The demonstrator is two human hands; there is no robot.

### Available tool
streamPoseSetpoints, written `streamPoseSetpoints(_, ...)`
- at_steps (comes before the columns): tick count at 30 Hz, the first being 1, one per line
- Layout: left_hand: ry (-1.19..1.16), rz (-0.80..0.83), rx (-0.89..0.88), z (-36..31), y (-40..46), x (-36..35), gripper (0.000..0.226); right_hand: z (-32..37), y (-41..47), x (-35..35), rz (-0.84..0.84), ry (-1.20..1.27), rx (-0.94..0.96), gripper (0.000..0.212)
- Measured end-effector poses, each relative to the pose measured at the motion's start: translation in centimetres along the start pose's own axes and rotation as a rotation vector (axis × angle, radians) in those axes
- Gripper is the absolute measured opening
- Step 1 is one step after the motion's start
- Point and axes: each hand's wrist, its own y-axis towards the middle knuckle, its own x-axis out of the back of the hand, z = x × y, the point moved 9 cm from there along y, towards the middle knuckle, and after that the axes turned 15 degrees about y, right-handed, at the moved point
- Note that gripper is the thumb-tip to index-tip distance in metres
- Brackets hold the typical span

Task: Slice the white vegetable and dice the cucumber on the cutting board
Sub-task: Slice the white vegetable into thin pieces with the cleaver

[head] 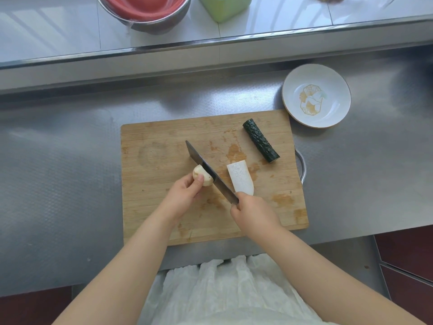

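A wooden cutting board (164, 141) lies on the steel counter. On it, my left hand (185, 193) grips one half of the white vegetable (203, 176), rounded side up. My right hand (251, 213) holds the handle of a cleaver (208, 171), whose blade stands right against that half's right side. The other half of the white vegetable (241, 177) lies cut face up just right of the blade. A dark green cucumber piece (260, 140) rests apart at the board's upper right.
A white plate (316, 73) with a gold pattern sits off the board's top right corner. On the raised ledge behind stand a metal bowl (145, 19) with a red insert and a green container (225, 8). The counter's front edge runs just below the board.
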Motion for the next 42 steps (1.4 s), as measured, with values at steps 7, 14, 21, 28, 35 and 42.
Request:
streamPoseSetpoints(7,0.274,-0.182,-0.022,-1.5,0.2,1.6,0.053,0.4,0.7,-1.1,0.077,0.239,-0.015,0.016)
streamPoseSetpoints(14,0.713,-0.238,-0.183,-2.9,0.4,1.1,0.071,-1.9,0.9,-1.6,0.094,0.637,-0.139,0.007)
streamPoseSetpoints(21,1.299,-0.062,-0.421,-0.8,-1.5,-1.2,0.073,-3.6,1.3,-0.8,0.043,0.741,-0.194,0.004)
streamPoseSetpoints(28,1.300,-0.047,-0.387,2.5,-1.6,-0.1,0.080,-3.4,1.1,-1.4,0.065,0.589,-0.154,0.007)
streamPoseSetpoints(35,1.105,-0.479,-0.262,1.5,-1.4,0.4,0.068,-3.0,1.0,-1.2,0.003,0.320,-0.065,0.013)
streamPoseSetpoints(42,1.134,-0.533,-0.446,1.4,-1.8,2.0,0.039,-0.7,0.6,-1.9,0.008,0.005,0.101,0.034)
